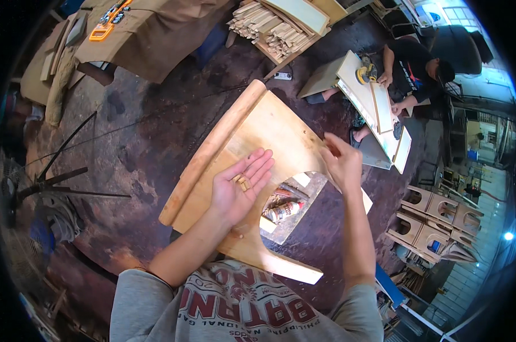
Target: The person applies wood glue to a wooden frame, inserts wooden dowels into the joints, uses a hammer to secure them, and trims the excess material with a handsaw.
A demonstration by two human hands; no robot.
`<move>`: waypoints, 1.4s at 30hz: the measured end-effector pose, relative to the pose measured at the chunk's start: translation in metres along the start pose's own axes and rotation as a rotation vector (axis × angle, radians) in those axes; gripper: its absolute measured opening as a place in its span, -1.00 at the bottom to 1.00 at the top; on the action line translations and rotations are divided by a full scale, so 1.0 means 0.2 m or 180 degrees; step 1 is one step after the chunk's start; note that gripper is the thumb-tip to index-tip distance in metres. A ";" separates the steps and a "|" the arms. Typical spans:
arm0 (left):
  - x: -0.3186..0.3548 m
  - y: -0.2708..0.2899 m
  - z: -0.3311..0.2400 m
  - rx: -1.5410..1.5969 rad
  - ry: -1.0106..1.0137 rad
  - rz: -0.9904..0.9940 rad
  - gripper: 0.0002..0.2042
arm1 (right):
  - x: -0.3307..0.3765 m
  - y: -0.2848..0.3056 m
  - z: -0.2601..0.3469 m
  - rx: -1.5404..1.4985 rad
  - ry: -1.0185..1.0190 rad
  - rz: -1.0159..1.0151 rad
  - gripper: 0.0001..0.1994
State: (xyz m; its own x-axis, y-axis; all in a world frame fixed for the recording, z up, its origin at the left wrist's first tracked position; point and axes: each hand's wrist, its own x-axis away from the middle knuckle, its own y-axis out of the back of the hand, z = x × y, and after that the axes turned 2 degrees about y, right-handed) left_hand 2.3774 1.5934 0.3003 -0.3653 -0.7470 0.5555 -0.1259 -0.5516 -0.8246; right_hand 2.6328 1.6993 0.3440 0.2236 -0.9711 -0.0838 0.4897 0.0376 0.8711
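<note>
My left hand (241, 191) is palm up with its fingers stretched out, and several small wooden dowels (242, 182) lie in the palm. It is over a pale wooden panel (272, 122) with a curved cutout and a thick rounded rail (212, 151) along its left edge. My right hand (343, 165) is at the panel's right edge, fingers curled in toward the thumb. Whatever is between those fingertips is too small to make out. Through the cutout a white glue bottle (283, 211) with a red tip shows, lying on a lower surface.
At the upper right a co-worker (412, 68) handles boards beside a yellow power sander (365, 73). Wood strips (283, 37) are stacked at the back. A brown-covered table (150, 43) stands at the upper left, a metal-legged stand (41, 183) at the left. Cut panels (434, 219) stand at the right.
</note>
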 end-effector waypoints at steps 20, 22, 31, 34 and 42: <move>-0.12 0.00 0.05 0.0242 0.0140 0.0413 -0.49 | -0.01 -0.23 -0.05 -0.0667 -0.0614 -0.0756 -0.85; -0.12 0.00 0.04 0.0250 0.0130 0.0404 -0.49 | 0.00 -0.19 -0.06 -0.0916 -0.0713 -0.0645 -0.85; -0.12 -0.01 0.05 0.0219 0.0157 0.0393 -0.49 | 0.12 -0.15 -0.20 -0.0617 -0.0643 -0.0418 -0.84; -0.11 -0.01 0.05 0.0195 0.0148 0.0384 -0.49 | 0.10 -0.12 -0.13 -0.0508 -0.0658 -0.0359 -0.81; -0.13 0.01 0.05 0.0252 0.0179 0.0446 -0.49 | 0.02 -0.11 -0.05 -0.0023 -0.0284 0.0005 -0.79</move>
State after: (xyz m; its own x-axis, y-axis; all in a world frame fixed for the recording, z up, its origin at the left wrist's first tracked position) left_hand 2.3952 1.6072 0.2854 -0.4255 -0.7979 0.4269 0.0022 -0.4727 -0.8812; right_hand 2.6315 1.6972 0.3190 0.1485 -0.9882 -0.0388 0.4956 0.0404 0.8676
